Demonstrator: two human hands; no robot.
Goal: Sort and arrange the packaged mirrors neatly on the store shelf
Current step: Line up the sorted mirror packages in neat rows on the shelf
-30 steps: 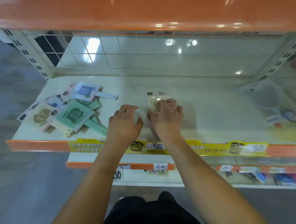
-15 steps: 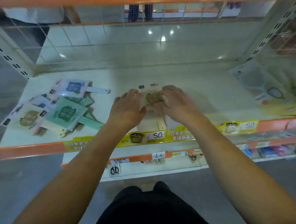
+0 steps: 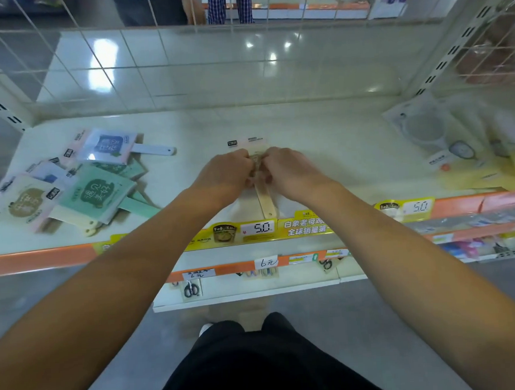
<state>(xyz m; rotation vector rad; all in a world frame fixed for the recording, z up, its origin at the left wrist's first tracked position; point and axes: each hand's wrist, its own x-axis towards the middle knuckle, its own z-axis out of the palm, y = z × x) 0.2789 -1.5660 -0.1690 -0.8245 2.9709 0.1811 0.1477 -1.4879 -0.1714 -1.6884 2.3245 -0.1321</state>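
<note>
— What's hard to see?
— Both hands cover most of the cream mirror (image 3: 265,201); only its header and handle show. The packets at the far right (image 3: 463,157) are blurred.
— The grip?
— The left hand (image 3: 226,175) and right hand (image 3: 291,172) curl onto it, mid-shelf (image 3: 322,143).
— What else does the shelf hold?
— A loose heap of packaged mirrors (image 3: 79,186) at the left.
</note>
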